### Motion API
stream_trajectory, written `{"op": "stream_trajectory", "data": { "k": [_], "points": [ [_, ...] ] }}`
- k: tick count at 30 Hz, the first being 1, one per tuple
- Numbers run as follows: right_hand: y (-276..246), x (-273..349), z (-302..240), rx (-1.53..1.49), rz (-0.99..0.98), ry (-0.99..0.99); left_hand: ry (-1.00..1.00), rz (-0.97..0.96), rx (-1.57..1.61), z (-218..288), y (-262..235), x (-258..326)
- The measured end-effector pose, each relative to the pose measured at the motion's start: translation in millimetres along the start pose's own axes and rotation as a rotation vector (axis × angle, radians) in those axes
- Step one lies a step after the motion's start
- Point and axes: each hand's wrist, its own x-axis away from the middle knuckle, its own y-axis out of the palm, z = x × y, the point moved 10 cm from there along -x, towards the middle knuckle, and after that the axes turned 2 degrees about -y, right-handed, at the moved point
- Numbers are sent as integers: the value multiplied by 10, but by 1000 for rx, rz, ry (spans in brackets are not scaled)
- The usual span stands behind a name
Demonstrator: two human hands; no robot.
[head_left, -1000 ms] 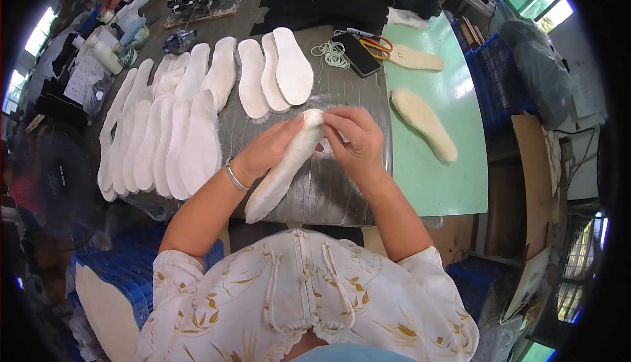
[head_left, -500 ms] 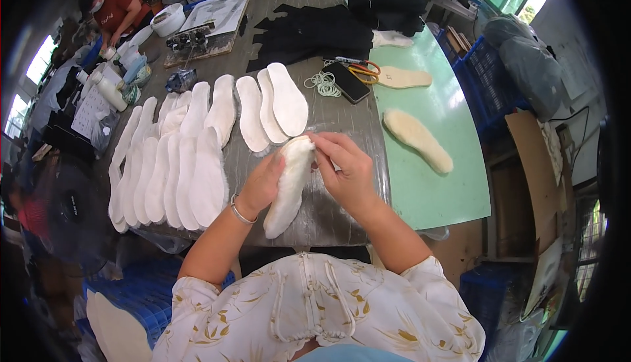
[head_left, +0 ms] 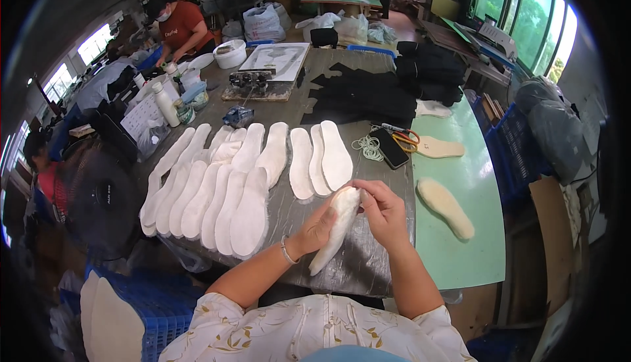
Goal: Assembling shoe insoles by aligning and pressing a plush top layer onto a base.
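Observation:
A white fluffy insole (head_left: 340, 230) is held up over the dark table, tilted, with its fleecy side showing. My left hand (head_left: 318, 232) is closed around its middle from the left side. At its upper end, my right hand (head_left: 384, 216) pinches the edge between thumb and fingers. Just beyond my hands lie three white insoles (head_left: 336, 158), two of them overlapping. To the left, several more white insoles (head_left: 248, 220) are laid out in overlapping rows. On the green board to the right rests a cream fluffy insole (head_left: 445, 209).
Beyond my right hand lie a black phone (head_left: 392, 149), orange-handled scissors (head_left: 409, 140) and pale looped cord (head_left: 368, 147). Black fabric pieces (head_left: 361, 97) cover the far table. A fan (head_left: 102, 194) and blue crate (head_left: 167, 316) stand left. A person in red (head_left: 184, 30) works far left.
The view has tilted up and swung left, so the table sits lower and further right and more of the room shows. Both hands keep hold of the same insole.

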Motion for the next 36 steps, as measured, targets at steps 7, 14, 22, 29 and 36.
{"op": "stream_trajectory", "data": {
  "k": [7, 14, 22, 29, 36],
  "points": [
    [42, -102, 211, -324, -127, 207, 20, -27, 115, 97, -10, -51],
    [-24, -115, 39, 78, -114, 43, -33, -65, 27, -36, -21, -4],
    [170, -83, -451, 672, 71, -401, 103, 75, -133, -55, -180, -25],
    [159, -76, -322, 592, 90, -320, -105, 204, 72, 40, -289, -143],
    [266, 16, -345, 549, 94, -411, -61, 355, 261, 33, -305, -145]
  ]
}}
